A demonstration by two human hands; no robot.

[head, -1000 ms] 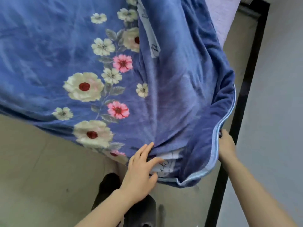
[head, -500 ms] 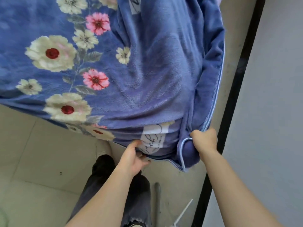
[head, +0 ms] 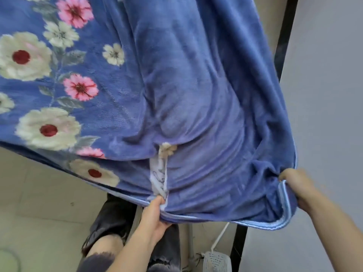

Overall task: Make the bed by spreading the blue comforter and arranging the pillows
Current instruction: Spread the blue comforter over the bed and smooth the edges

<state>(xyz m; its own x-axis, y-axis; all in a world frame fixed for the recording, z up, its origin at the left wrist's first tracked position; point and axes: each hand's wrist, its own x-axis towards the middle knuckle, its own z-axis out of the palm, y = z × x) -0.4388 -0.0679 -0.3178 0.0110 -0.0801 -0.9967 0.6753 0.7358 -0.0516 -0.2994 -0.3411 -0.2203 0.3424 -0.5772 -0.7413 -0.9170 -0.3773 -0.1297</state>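
Far left, low: floor of pale beige tiles (head: 39, 203), one small dark speck on it, and a faint greenish curve in the bottom corner that we cannot identify. Above the floor the blue comforter (head: 196, 85) fills most of the view, hanging from the top edge down toward the person. Its left part carries printed flowers (head: 47, 130), white with red centres and smaller pink ones, on grey-green leaves. Moving right, the print gives way to plain blue plush, gathered into folds that run down to the near hem. A crumpled white lettered strip (head: 159, 173) lies along the fabric and ends at the left hand (head: 155, 214). That hand grips the near hem, thumb on top by the strip's lower end, fingers tucked under the edge out of our sight. Beneath it we note dark trousers (head: 114, 216), frayed at the knee, standing between us and the floor. Further right, under the hem, a white perforated plastic piece (head: 216, 262) sits low with a thin white rod rising from it; what it is we cannot tell. Pale-blue trim (head: 284, 199) binds the comforter's near corner, and the right hand (head: 296, 185) holds that corner, fingers curled round the bunched edge, forearm coming in from lower right. A black bar (head: 284, 36) runs top to bottom behind the fabric, partly hidden by it. Right of it, plain grey wall (head: 324, 95).
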